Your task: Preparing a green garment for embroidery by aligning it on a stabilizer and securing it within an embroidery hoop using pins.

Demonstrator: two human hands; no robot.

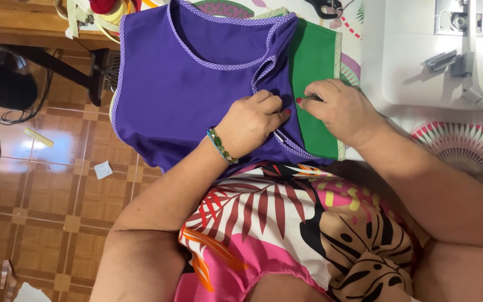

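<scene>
1. Two hands at work on one purple garment (197, 72), spread over the edge of a table with a patterned cloth (465, 148).
2. Left hand (251, 124): fingers curled into a loose fist, knuckles pressing down on the purple cloth near its dotted trim (294, 146); green beaded bracelet (221, 146) at the wrist.
3. Right hand (336, 109): closed, thumb and fingertips pinching a small dark metal thing (312, 98), too small to tell what kind; resting on the green fabric (315, 67), just beside the left hand, fingertips nearly touching.
4. Purple garment: neckline and armhole edged in pale dotted trim, lying flat, lower part hanging off the table toward the lap.
5. Green fabric: just right of the purple cloth, partly tucked under it, with a light band along its right edge.
6. White sewing machine (420, 50) at upper right, well apart from both hands.
7. Black-handled scissors (324, 8) at the top edge, beyond the garment.
8. Below the table's left side: brown tiled floor (57, 168) with scraps of paper and dark cables.
</scene>
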